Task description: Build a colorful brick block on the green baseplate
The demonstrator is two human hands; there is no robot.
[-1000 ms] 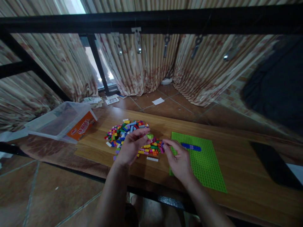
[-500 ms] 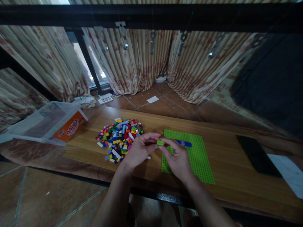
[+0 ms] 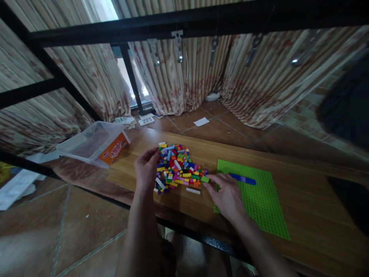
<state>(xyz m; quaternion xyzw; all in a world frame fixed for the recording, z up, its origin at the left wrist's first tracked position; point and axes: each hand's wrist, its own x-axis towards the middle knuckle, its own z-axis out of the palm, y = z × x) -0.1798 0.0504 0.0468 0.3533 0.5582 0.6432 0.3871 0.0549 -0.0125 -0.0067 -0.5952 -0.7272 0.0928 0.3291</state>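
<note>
- We judge the work early: on the green studded plastic baseplate (image 3: 263,204), only a blue plastic strip with a purple middle (image 3: 244,179) sits on its far part.
- Still loose, we see a pile of small multicoloured plastic bricks (image 3: 178,163) left of the baseplate, with a long white plastic brick (image 3: 193,191) between them, nearer us.
- Our right hand (image 3: 227,194) pinches a small lime-green plastic brick (image 3: 205,179) just left of the baseplate, not attached to it.
- Our left hand (image 3: 145,167), well left of the baseplate, has its fingertips at the pile's edge; we cannot tell whether they grip anything.
- Half a second ago both our hands met around the lime-green brick beside the baseplate; now they are apart, the right alone holding it.
</note>
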